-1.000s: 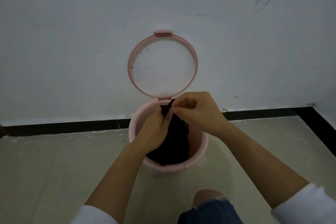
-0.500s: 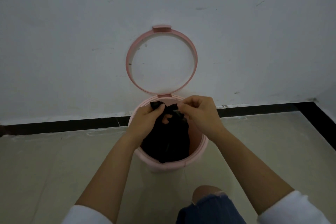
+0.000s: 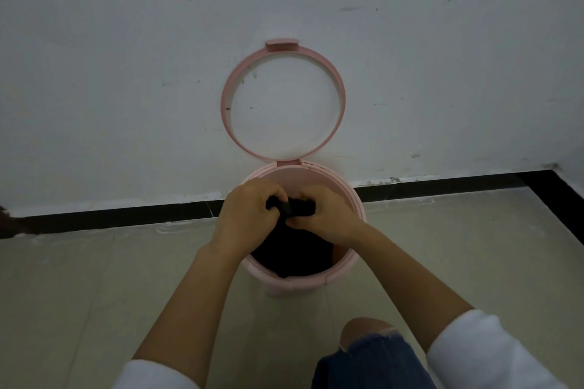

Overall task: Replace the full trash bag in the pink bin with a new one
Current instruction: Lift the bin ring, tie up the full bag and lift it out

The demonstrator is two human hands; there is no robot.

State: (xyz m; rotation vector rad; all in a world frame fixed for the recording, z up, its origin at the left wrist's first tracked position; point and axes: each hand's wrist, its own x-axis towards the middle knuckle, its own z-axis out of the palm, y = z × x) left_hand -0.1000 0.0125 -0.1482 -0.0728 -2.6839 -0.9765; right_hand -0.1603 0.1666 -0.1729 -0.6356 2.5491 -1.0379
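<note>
A round pink bin [image 3: 297, 286] stands on the floor against the wall, its ring-shaped pink lid [image 3: 225, 110] flipped up and leaning on the wall. A black trash bag [image 3: 294, 257] sits inside the bin. Above the bin's mouth, my left hand [image 3: 248, 215] and my right hand [image 3: 327, 215] are close together, each closed on the gathered black top of the bag [image 3: 289, 208]. The bag's lower part is hidden inside the bin.
A white scuffed wall [image 3: 126, 73] rises right behind the bin, with a black skirting strip [image 3: 110, 216] along its base. Beige floor tiles [image 3: 79, 294] spread on both sides. My knee in torn blue jeans [image 3: 369, 354] is just in front of the bin.
My hands have dropped lower and come together over the bin mouth, bunching the bag's top between them. The view has tilted slightly, showing more wall above the lid.
</note>
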